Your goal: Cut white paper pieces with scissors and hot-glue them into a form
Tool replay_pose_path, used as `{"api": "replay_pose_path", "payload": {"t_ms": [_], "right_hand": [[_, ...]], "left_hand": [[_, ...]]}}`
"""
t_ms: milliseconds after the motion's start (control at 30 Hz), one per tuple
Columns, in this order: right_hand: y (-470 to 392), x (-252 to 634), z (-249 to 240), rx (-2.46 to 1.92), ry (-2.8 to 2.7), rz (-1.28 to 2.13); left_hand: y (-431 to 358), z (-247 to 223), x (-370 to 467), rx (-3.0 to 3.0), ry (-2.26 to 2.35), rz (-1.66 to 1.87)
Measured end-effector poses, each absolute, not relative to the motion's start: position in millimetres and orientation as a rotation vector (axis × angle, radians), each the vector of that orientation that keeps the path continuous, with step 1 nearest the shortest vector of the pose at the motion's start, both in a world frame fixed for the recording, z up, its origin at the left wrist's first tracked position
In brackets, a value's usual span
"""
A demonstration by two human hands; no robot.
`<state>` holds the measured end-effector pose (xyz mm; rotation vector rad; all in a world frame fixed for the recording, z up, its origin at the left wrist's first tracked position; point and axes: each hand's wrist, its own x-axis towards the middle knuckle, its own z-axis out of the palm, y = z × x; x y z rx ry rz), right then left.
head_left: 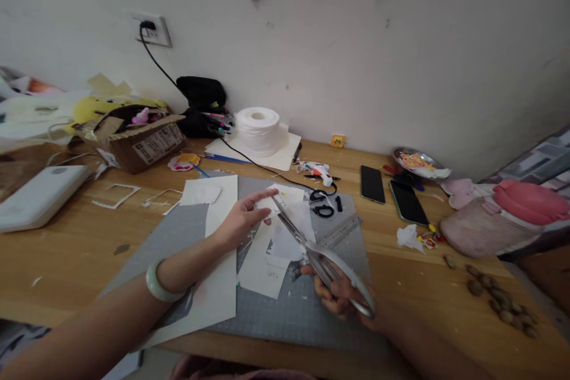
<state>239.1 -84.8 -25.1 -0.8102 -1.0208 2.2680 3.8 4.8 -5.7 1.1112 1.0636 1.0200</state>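
We see the right hand (342, 297) closed around the handles of large metal scissors (312, 246), blades pointing up-left over the grey cutting mat (285, 314); the left hand (243, 218) pinches a small white paper piece (278, 197) at the blade tips; the cardboard box (138, 136) carries a printed label, too small to read.

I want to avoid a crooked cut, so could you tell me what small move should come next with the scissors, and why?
Probably close the blades gently: the metal scissors in the right hand point at the small white paper piece that the left hand pinches above the grey cutting mat.
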Motion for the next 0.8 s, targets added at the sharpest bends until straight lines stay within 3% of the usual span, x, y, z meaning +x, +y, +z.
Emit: {"api": "replay_pose_path", "payload": {"t_ms": [800], "right_hand": [[-88.2, 240.2, -18.8, -0.874, -1.085, 2.229]], "left_hand": [[5.7, -9.3, 3.8, 1.063, 0.995, 1.04]]}}
